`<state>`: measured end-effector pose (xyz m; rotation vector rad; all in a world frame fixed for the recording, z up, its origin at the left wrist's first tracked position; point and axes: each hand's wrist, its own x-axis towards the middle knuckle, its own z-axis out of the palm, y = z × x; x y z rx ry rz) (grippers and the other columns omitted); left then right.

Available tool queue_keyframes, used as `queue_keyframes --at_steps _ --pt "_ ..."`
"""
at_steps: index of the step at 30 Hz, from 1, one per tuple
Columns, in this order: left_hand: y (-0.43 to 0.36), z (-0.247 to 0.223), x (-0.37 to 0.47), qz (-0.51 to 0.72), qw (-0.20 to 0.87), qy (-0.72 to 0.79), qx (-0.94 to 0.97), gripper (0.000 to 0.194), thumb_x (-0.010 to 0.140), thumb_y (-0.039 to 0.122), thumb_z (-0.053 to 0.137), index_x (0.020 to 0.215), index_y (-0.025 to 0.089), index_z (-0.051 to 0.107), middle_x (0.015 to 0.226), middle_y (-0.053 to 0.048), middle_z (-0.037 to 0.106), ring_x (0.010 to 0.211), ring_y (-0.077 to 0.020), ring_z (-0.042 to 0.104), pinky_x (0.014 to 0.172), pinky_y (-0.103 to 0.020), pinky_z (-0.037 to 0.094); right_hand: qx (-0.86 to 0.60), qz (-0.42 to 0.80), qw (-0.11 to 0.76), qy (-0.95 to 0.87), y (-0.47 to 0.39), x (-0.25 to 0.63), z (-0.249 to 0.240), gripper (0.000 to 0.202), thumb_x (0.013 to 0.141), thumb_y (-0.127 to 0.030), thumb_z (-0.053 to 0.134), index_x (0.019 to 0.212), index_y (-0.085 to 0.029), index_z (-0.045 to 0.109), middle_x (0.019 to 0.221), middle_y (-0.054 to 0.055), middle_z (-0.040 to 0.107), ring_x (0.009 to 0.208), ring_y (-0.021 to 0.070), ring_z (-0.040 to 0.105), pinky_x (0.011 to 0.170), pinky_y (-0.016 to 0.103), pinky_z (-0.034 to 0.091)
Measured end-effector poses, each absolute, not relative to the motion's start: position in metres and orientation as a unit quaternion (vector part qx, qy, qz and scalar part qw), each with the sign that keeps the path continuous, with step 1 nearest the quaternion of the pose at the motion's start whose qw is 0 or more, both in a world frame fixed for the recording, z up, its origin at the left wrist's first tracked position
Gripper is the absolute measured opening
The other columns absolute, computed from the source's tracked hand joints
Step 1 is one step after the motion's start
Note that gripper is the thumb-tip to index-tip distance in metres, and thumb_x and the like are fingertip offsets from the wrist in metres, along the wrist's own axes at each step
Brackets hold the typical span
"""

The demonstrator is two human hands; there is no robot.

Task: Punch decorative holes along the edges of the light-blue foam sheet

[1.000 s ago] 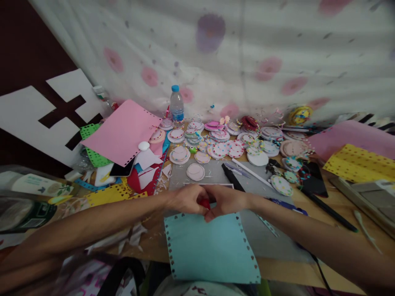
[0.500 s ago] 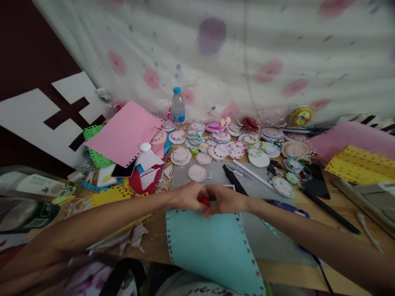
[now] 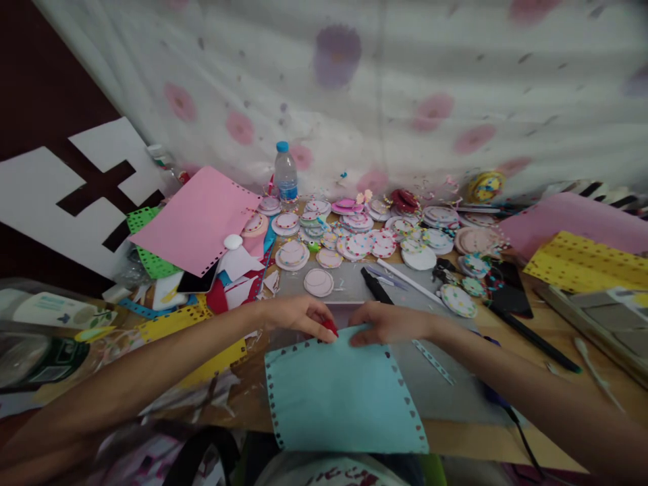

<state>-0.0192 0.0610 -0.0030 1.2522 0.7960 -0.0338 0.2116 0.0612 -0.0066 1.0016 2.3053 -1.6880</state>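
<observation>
A turquoise sheet (image 3: 344, 398) with small heart-shaped holes along its edges lies at the front of the table, near my body. My left hand (image 3: 304, 316) is closed round a small red object (image 3: 329, 328) at the sheet's far edge; its exact shape is mostly hidden by the fingers. To its right, my right hand (image 3: 381, 324) pinches the same far edge between thumb and fingers. A grey mat (image 3: 445, 378) lies under the sheet, and a round white paper piece (image 3: 318, 282) rests beyond my hands.
Many layered paper discs (image 3: 358, 246) cover the back, before a water bottle (image 3: 286, 177). Pink paper (image 3: 200, 219) and yellow punched strips (image 3: 177, 320) lie left. A black pen (image 3: 536, 341), yellow sheet (image 3: 587, 266) and phone (image 3: 509, 290) are right.
My hands have moved apart, the right one now on the turquoise sheet's far edge. The sheet's near edge has come up into fuller view, and the whole view has shifted slightly.
</observation>
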Motion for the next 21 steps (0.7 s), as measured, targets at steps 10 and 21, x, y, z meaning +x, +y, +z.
queue_keyframes --at_steps 10,21 --pt "0.058 0.008 -0.013 -0.044 0.687 0.324 0.649 0.035 0.067 0.044 0.076 0.086 0.016 0.065 0.075 -0.001 0.065 0.069 -0.0131 0.058 0.059 -0.021 0.039 0.324 -0.540 0.066 0.774 0.051 0.205 -0.001 0.023 0.078 -0.034 0.057 0.080 -0.013 0.066 0.062 -0.001 0.052 0.055 0.0099 0.045 0.050 0.020 0.037" --pt "0.050 -0.001 -0.015 0.008 0.684 0.434 0.586 0.049 0.071 0.060 0.065 0.091 0.016 0.064 0.079 -0.001 0.064 0.067 -0.0123 0.054 0.058 -0.021 0.036 0.319 -0.575 -0.010 0.753 0.048 0.204 -0.010 0.037 0.080 -0.042 0.061 0.103 -0.014 0.061 0.094 0.006 0.064 0.082 0.0188 0.059 0.069 0.028 0.046"
